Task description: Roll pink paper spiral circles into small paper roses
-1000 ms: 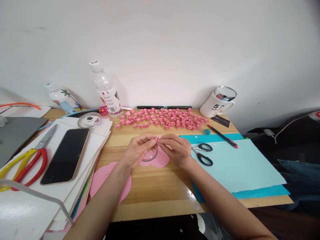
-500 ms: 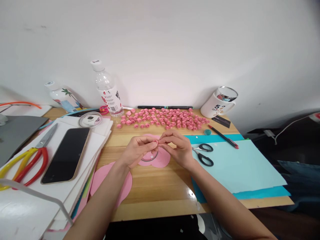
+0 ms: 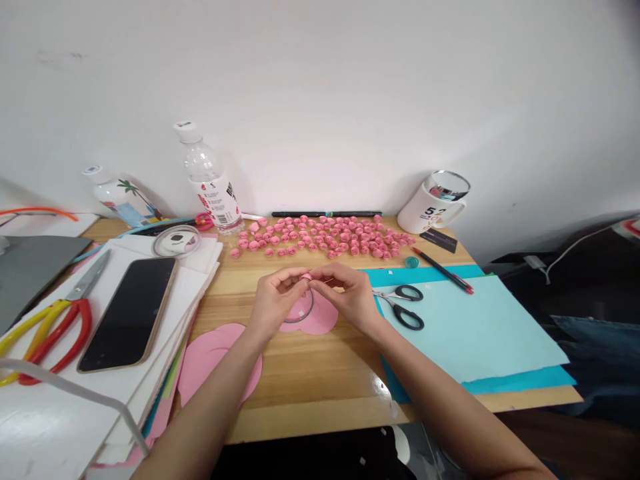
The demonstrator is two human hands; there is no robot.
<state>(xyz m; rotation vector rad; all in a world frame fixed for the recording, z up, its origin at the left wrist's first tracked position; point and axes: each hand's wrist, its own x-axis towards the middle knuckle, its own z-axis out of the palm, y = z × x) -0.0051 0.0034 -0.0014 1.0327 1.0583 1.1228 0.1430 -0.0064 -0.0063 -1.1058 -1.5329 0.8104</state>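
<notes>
My left hand (image 3: 280,298) and my right hand (image 3: 347,290) meet over the middle of the table. Both are closed, fingertips pinching one small pink paper roll (image 3: 307,276) between them; most of it is hidden by the fingers. Just below them a clear tape roll (image 3: 311,312) lies on a pink scalloped paper piece (image 3: 323,317). Behind the hands spread many small rolled pink paper roses (image 3: 325,237). More pink paper pieces (image 3: 207,363) lie partly under my left forearm. To the right of my right hand are black-handled scissors (image 3: 407,315).
Light blue paper (image 3: 475,333) covers the right side, with a pen (image 3: 443,270) beyond it. A mug (image 3: 434,200) and a bottle (image 3: 213,187) stand near the wall. At left, a phone (image 3: 130,313) and red-yellow scissors (image 3: 55,333) rest on stacked paper (image 3: 195,287).
The fingers have shifted around the pink paper roll, and more of my right hand's fingers curl over it. The whole view has moved slightly, so things sit a little further left.
</notes>
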